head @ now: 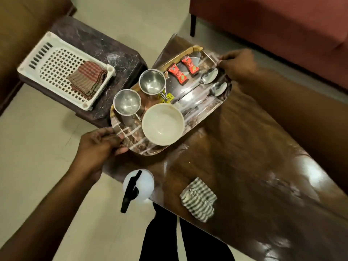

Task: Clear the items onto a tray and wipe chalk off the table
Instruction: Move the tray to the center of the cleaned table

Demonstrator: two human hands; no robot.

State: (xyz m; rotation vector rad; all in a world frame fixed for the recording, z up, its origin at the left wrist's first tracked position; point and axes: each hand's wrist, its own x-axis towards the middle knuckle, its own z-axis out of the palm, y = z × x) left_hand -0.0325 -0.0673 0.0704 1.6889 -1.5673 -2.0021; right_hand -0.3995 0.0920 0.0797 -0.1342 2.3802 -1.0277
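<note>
A patterned tray (205,113) is held over the corner of the glossy brown table (263,157). My left hand (101,146) grips its near end, and my right hand (238,64) grips its far end. On the tray sit a white bowl (162,124), two steel cups (152,81) (127,102), two spoons (208,77) (217,89) and two red sachets (178,73) (190,65). A striped cloth (198,199) lies on the table near me. A white spray bottle (138,185) with a black trigger stands at the table's near corner.
A dark marble side table (105,48) to the left carries a white plastic basket (56,61) holding a folded checked cloth (87,78). A red sofa (273,17) stands behind the table, a brown one (24,19) at far left. My legs (184,242) are below.
</note>
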